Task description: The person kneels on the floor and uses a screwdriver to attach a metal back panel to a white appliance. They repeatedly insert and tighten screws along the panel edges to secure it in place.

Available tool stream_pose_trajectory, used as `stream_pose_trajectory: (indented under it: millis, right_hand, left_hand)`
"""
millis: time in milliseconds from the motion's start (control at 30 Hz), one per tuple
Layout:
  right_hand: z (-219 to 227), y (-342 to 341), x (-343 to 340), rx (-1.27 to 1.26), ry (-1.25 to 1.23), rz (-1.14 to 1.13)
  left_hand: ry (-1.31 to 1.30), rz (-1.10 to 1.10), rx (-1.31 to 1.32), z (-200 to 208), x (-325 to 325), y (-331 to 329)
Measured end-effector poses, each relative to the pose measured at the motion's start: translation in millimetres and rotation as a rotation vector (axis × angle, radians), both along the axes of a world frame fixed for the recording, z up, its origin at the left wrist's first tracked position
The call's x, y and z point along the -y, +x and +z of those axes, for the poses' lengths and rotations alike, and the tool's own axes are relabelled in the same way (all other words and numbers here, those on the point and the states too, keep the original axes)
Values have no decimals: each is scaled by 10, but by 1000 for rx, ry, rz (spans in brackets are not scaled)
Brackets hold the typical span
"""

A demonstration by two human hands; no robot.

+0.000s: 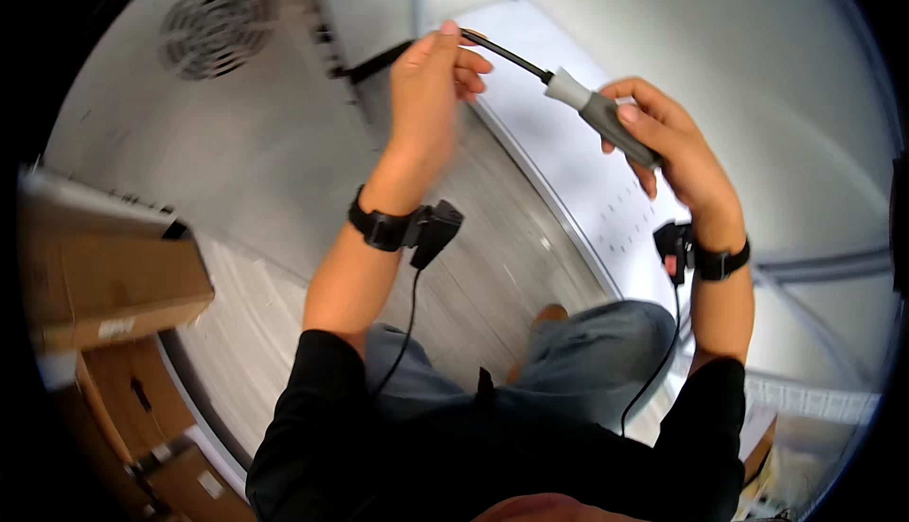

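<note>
A screwdriver (598, 117) with a grey handle, a pale collar and a dark shaft is held up at a slant over a white board. The fingers of my right hand (677, 139) wrap round its handle. At the far end of the shaft, my left hand (428, 87) pinches the tip between thumb and forefinger, with the other fingers curled. Whether a small piece sits at the tip is hidden by these fingertips. The white board (544, 110) lies below both hands, with small marks or holes near its right part.
A grey panel (237, 134) with a round slotted vent (218, 25) stands at the left. Cardboard boxes (133, 271) are stacked at the lower left. Black devices (437, 233) are strapped on both wrists, with cables running down. Pale wood-look floor (483, 229) shows between my arms.
</note>
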State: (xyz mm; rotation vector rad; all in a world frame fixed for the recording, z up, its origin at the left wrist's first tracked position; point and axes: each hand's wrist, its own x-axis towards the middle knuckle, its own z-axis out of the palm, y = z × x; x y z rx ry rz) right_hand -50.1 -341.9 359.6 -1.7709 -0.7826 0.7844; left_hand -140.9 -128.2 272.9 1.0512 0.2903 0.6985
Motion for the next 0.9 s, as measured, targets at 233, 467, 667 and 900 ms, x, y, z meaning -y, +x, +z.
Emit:
stream_pose_trajectory:
  millis: [233,467,667,900]
  right_hand:
    - [-695,903,1416,66,25,-191]
    - [-2242,1005,2389,-291,309,-568]
    - [-3169,879,2978,-644,467,-932]
    - [-3637,810,3249,-727,452,-1166]
  left_hand:
    - [249,-333,-147,-328,1016,866]
    - [328,-631,-313,-1232,1940,1764]
    - [748,-680,-509,-2108,2895,2426]
    - [1114,-730,-662,-2761,3453,2937]
